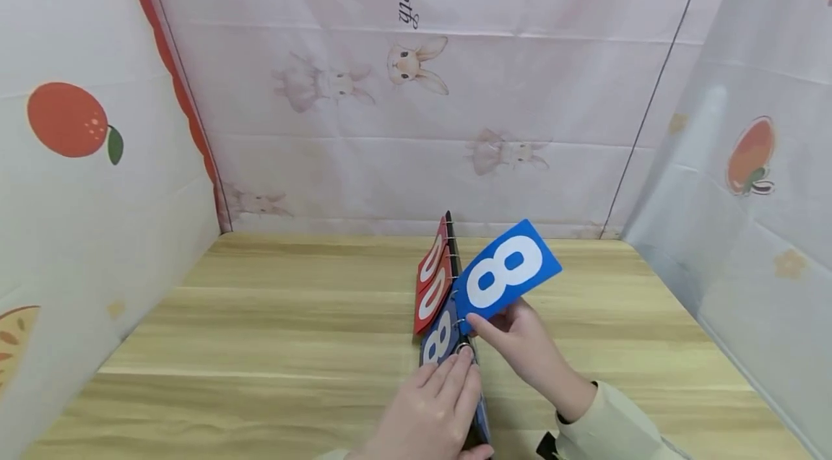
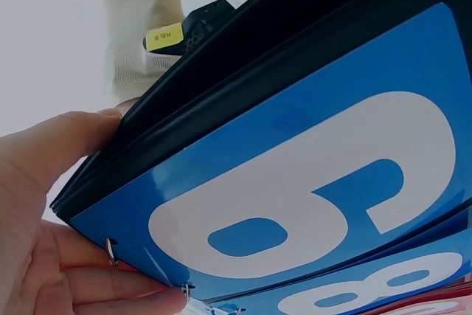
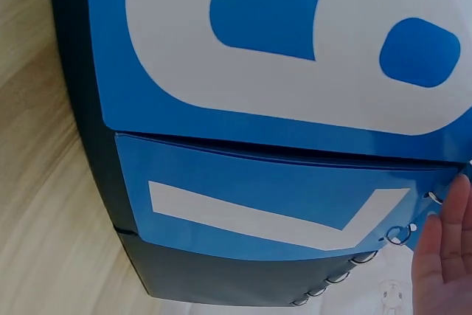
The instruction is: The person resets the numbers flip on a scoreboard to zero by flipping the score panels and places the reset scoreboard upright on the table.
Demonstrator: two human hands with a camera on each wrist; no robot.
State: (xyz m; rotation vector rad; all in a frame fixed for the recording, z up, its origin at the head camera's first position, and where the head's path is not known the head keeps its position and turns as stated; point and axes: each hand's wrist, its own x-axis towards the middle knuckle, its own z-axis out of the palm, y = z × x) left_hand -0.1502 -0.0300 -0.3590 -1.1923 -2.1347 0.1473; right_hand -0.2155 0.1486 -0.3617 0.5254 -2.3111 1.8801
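Observation:
A tabletop flip scoreboard (image 2: 184, 101) stands with its black covers and ring-bound number cards. My left hand (image 1: 432, 409) grips its near end along the ring edge; in the left wrist view the thumb lies over the black cover and the fingers reach past the rings. A blue card with a white 8 (image 1: 539, 283) sticks up from the rings to the right, its lower corner pinched by my right hand (image 1: 526, 344), thumb in front. Another blue card with an 8 (image 1: 437, 344) hangs on the left face. Red cards showing zeros (image 1: 432, 294) hang farther back.
The scoreboard stands on a wood-grain table (image 1: 273, 344). Behind it is a pink curtain with rabbit prints (image 1: 416, 113), with fruit-print sheets (image 1: 71, 214) at both sides. A black device with a yellow label (image 2: 164, 37) sits on the right wrist.

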